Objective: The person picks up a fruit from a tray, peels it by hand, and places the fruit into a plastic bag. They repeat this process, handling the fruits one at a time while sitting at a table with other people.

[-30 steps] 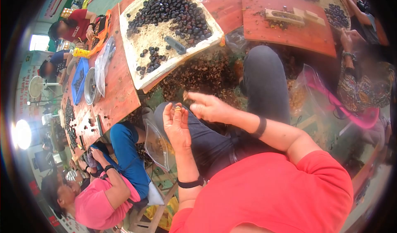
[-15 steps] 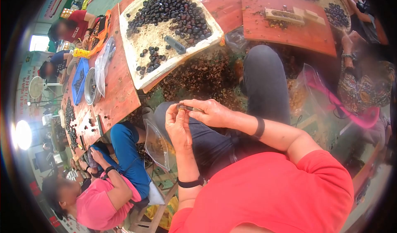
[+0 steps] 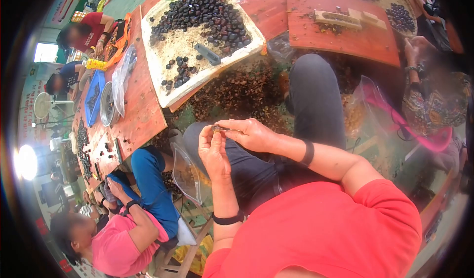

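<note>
My left hand [image 3: 214, 152] is closed above my lap, its thumb and fingertips pinching a small dark piece [image 3: 216, 128] that is too small to name. Against that same piece, the closed fingers of my right hand [image 3: 252, 134] meet the left fingertips; what they grip is mostly hidden. Beyond both hands stands a white tray [image 3: 165, 96] with a heap of dark round nuts [image 3: 207, 11] on pale crumbs. A grey tool handle [image 3: 207, 54] lies across the tray's near part.
A plastic bag [image 3: 185, 172] hangs left of my knee. The red table [image 3: 143, 115] holds a blue tray [image 3: 94, 98] and a metal bowl [image 3: 108, 105]. Wooden blocks [image 3: 340, 20] lie on a red board [image 3: 345, 46]. Co-workers sit left and right; shell scraps cover the floor.
My right hand has come in from slightly apart to meet my left fingertips. Since half a second ago, both hands have barely moved.
</note>
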Tool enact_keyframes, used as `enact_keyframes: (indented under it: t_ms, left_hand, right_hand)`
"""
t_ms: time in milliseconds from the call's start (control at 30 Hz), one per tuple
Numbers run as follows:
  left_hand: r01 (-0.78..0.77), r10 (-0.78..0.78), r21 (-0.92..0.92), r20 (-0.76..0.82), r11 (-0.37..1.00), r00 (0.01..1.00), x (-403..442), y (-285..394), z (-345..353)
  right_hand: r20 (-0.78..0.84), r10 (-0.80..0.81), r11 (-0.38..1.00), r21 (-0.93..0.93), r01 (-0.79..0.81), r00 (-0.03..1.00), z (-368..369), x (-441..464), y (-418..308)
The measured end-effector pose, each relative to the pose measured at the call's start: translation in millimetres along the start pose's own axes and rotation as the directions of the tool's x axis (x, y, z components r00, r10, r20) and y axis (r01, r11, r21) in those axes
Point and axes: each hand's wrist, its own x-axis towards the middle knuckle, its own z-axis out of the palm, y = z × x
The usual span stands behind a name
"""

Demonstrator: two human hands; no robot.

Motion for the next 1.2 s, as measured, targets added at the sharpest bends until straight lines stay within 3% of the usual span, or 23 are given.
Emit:
enact_keyframes:
  t_ms: [33, 100, 200, 233, 267, 300, 433, 533, 600, 633, 700, 733, 800, 1033, 1100, 1200]
  left_hand:
    - [-0.004, 0.004, 0.000, 0.002, 1.000, 1.000, 0, 0, -1]
    - [0.008, -0.008, 0.009, 0.013, 1.000, 1.000, 0, -1, -1]
    - [0.012, -0.012, 0.008, 0.001, 1.000, 1.000, -4, 3, 5]
    - [0.008, -0.008, -0.004, -0.021, 1.000, 1.000, -4, 3, 9]
    - [0.005, -0.005, -0.007, -0.025, 1.000, 1.000, -4, 2, 9]
    - [-0.032, 0.034, 0.088, -0.018, 0.996, 0.999, -4, 0, 8]
    - [-0.189, 0.182, 0.377, 0.055, 0.907, 0.982, -3, -4, 8]
    - [-0.134, 0.141, 0.235, -0.010, 0.963, 0.990, -2, 0, 11]
    - [-0.116, 0.122, 0.160, -0.024, 0.980, 0.992, -3, 3, 9]
    - [-0.098, 0.102, 0.084, -0.037, 0.992, 0.994, -3, 5, 8]
    - [-0.123, 0.127, 0.113, -0.029, 0.986, 0.992, -3, 5, 10]
    - [-0.145, 0.149, 0.142, -0.019, 0.979, 0.989, -4, 4, 11]
    - [-0.162, 0.163, 0.202, 0.012, 0.966, 0.987, -3, -2, 11]
    - [-0.170, 0.171, 0.293, 0.022, 0.941, 0.985, -3, -3, 10]
    - [-0.165, 0.167, 0.373, 0.028, 0.913, 0.986, -4, 2, 13]
    - [-0.151, 0.131, 0.333, 0.081, 0.931, 0.988, -2, 1, 9]
  right_hand:
    - [0.000, 0.000, 1.000, -0.001, 0.000, 1.000, -1, 1, -2]
    - [0.067, 0.285, 0.942, 0.166, -0.293, 0.956, -6, 2, -5]
    - [0.142, 0.356, 0.879, 0.285, -0.383, 0.923, -5, 4, -1]
    - [0.147, 0.356, 0.879, 0.282, -0.384, 0.923, -4, 3, 2]
    - [0.104, 0.271, 0.923, 0.253, -0.289, 0.957, -1, 2, 5]
    - [0.064, 0.180, 0.957, 0.220, -0.190, 0.982, 1, 1, 5]
    - [0.047, 0.140, 0.982, 0.122, -0.145, 0.989, 1, 0, 7]
    - [0.052, 0.158, 0.960, 0.225, -0.166, 0.986, -1, 4, 1]
    - [0.208, 0.443, 0.797, 0.353, -0.489, 0.872, -8, 3, -13]
    - [0.208, 0.441, 0.798, 0.353, -0.488, 0.873, -7, 3, -11]
    - [0.117, 0.303, 0.901, 0.288, -0.324, 0.946, -3, 2, -3]
    - [0.118, 0.302, 0.901, 0.288, -0.324, 0.946, -1, 1, -2]
    - [0.042, 0.174, 0.978, 0.108, -0.178, 0.984, 2, 1, -3]
    - [0.199, 0.286, 0.953, 0.040, -0.300, 0.937, -9, 2, -13]
    - [0.149, 0.280, 0.928, 0.210, -0.307, 0.948, -8, 3, -11]
    - [0.152, 0.427, 0.861, 0.231, -0.453, 0.891, -11, 3, -14]
